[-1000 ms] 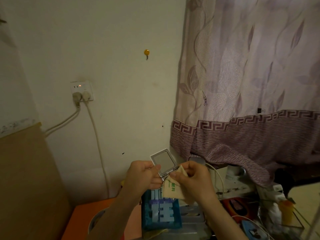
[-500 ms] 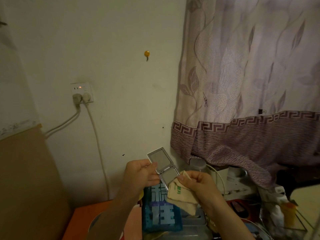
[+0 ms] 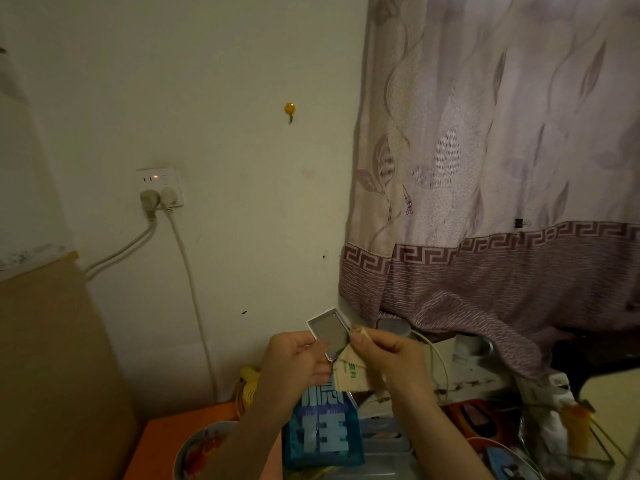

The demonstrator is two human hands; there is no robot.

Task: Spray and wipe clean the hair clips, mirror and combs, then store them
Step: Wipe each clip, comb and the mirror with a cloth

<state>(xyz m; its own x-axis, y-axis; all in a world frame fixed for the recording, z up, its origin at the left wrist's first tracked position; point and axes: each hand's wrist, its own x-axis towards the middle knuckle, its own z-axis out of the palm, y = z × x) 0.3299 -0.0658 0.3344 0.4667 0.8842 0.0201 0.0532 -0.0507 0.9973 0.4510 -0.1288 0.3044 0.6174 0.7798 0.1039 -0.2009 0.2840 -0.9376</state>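
Note:
A small square folding mirror [image 3: 329,328] with a silver frame is held up at chest height in front of the wall. My left hand [image 3: 294,362] pinches its lower half from the left. My right hand [image 3: 388,355] holds a beige cloth [image 3: 353,374] with green print, pressing it against the mirror's right edge with the fingertips. The cloth hangs down and hides the mirror's lower panel. No hair clips or combs can be made out.
Below the hands stand a blue printed bag [image 3: 323,434], a bowl [image 3: 201,448] on an orange table [image 3: 162,434], and cluttered boxes and cables at the right. A purple curtain [image 3: 485,202] hangs at the right; a wall socket [image 3: 161,187] with cords is at the left.
The cloth in my right hand has moved up from the lower panel to the upper mirror's right edge. The mirror has shifted slightly in my left hand.

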